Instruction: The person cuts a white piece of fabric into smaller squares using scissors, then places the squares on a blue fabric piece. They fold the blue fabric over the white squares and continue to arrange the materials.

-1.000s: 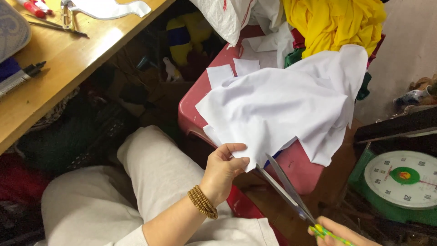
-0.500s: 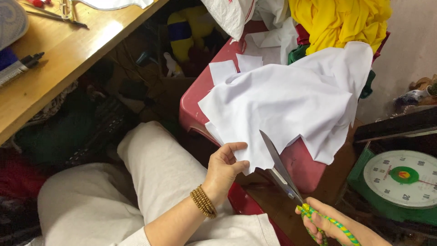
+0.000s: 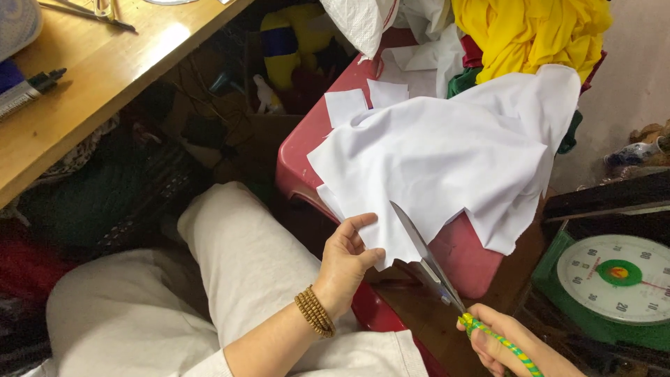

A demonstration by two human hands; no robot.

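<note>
A large piece of white cloth point(image 3: 447, 153) lies spread over a red plastic stool point(image 3: 460, 255). My left hand point(image 3: 349, 258), with a beaded bracelet at the wrist, pinches the cloth's lower edge. My right hand point(image 3: 509, 345) grips the green-and-yellow wrapped handles of a pair of scissors point(image 3: 429, 262). The blades point up and left, and their tips reach into the cloth's edge just right of my left hand.
Two small white cut pieces point(image 3: 366, 101) lie on the stool's far side, with yellow fabric point(image 3: 530, 35) piled behind. A wooden table point(image 3: 118, 63) with pens stands at the left. A green dial scale point(image 3: 618, 279) sits at the right. My knee in light trousers point(image 3: 230, 258) is below.
My right hand has come up into view and pushed the scissors further up and left into the cloth's edge. The left hand has kept its pinch on the cloth.
</note>
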